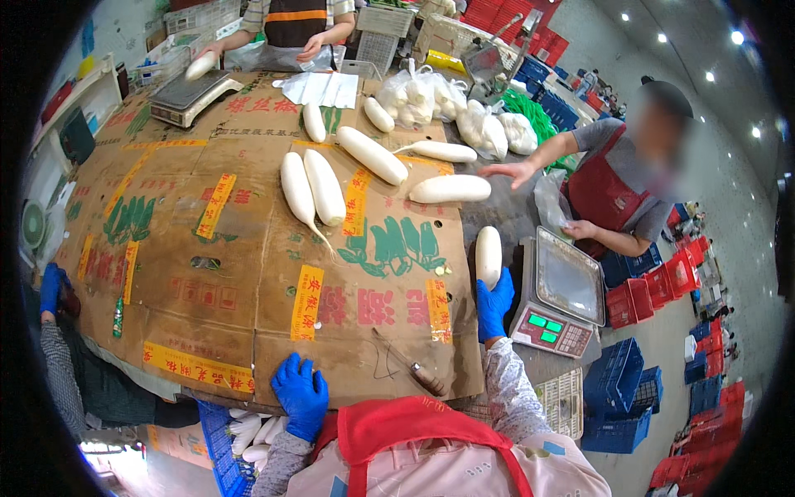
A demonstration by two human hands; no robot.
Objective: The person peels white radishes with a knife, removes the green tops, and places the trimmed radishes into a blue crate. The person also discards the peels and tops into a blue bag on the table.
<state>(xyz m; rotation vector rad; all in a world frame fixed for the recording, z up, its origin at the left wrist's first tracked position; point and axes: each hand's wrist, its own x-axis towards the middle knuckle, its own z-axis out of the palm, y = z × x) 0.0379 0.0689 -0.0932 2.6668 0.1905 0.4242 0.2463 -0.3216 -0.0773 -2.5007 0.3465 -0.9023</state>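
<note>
My right hand (495, 305), in a blue glove, grips the lower end of a white radish (489, 253) at the right edge of the cardboard, beside a digital scale (571, 277) with a bare metal pan. My left hand (300, 393), gloved in blue too, rests empty on the near edge of the cardboard (224, 290), fingers apart. Farther off lie several more radishes, among them a pair (325, 186) side by side, a long one (371, 155) and one (450, 189) near a co-worker's outstretched hand (509, 170).
A knife-like tool (426, 378) lies near the front edge. Bagged radishes (482, 128) stand at the back right. Across the table a person holds a radish (201, 66) on another scale (186, 91). A blue crate (217, 447) of radishes is below left; blue crates (617, 385) stand right.
</note>
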